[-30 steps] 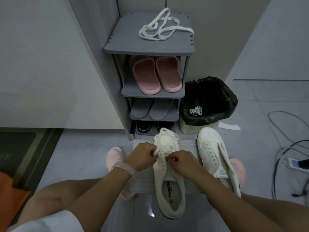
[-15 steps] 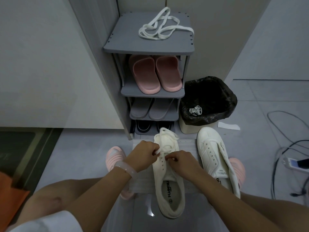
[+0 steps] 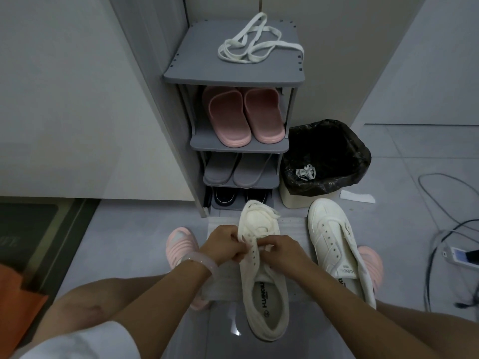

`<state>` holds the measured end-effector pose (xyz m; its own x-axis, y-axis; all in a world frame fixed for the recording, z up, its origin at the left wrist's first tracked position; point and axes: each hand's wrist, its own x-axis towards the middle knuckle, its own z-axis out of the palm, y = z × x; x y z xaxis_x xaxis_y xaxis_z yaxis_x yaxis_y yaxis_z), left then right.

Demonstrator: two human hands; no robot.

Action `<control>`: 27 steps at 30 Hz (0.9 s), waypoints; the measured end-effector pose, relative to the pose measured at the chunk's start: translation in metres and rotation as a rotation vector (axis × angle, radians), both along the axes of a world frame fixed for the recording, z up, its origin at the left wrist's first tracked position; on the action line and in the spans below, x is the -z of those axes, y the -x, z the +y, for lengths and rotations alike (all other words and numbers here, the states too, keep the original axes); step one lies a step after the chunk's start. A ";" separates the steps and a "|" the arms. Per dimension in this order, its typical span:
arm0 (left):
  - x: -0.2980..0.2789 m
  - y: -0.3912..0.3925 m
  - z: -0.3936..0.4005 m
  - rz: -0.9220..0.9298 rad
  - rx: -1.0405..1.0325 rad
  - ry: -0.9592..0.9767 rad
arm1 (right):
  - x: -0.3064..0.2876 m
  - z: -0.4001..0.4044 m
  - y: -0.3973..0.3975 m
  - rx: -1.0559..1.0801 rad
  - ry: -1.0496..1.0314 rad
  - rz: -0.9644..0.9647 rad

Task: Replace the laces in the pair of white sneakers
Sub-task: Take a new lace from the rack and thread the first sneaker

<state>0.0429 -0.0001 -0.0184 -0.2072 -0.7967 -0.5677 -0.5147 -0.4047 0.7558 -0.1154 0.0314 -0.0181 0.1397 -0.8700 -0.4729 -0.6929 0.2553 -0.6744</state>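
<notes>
While both hands work mid-floor before the shoe rack (image 3: 233, 73), left hand (image 3: 223, 244) and right hand (image 3: 282, 251) fingers pinch the lace (image 3: 261, 216) over the near sneaker's (image 3: 261, 281) eyelets. Unlaced sneaker (image 3: 334, 244) just right; spare laces (image 3: 256, 41) on rack's top shelf.

1. Matt grey plastic-looking shoe rack (image 3: 234, 66), smooth.
2. On its top, flat woven cloth lace (image 3: 255, 42), off-white.
3. Beneath that top, soft matt rubbery pink slippers (image 3: 242, 117).
4. Right of the rack, crinkled glossy black plastic bin liner (image 3: 329, 151).
5. In front of the rack, smooth, faintly shiny floor tiles (image 3: 129, 234).
</notes>
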 end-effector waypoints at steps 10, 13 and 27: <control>-0.001 0.013 0.008 -0.133 0.199 0.089 | 0.004 0.004 -0.012 0.068 0.042 0.170; -0.003 0.013 0.009 -0.157 0.149 0.126 | -0.001 0.005 -0.013 0.031 0.093 0.187; -0.009 0.006 0.011 -0.027 0.099 0.121 | -0.028 -0.011 0.053 0.411 0.404 0.415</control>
